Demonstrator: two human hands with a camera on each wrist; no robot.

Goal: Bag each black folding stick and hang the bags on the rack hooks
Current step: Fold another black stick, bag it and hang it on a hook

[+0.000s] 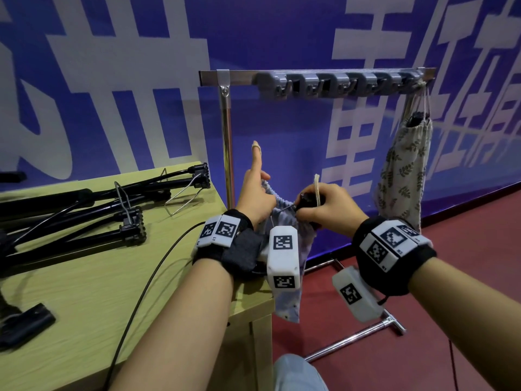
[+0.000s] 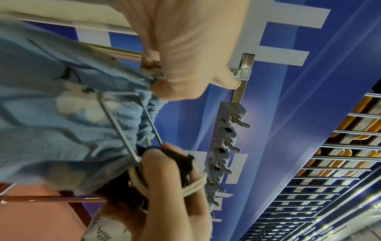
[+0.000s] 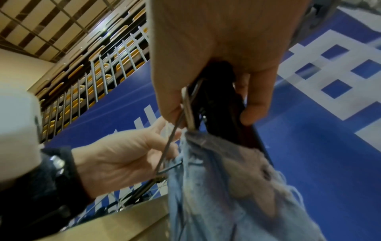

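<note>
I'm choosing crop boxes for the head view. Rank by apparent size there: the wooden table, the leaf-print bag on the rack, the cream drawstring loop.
1. Light wooden table, largest.
2. Leaf-print cloth bag hanging on the rack.
3. Cream drawstring loop above the right hand, smallest.

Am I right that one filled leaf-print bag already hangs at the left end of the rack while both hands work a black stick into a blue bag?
Nearly. The leaf-print bag hangs at the right end of the rack, not the left, as the head view shows. The rest holds: left hand and right hand work a black folding stick into the blue bag.
</note>
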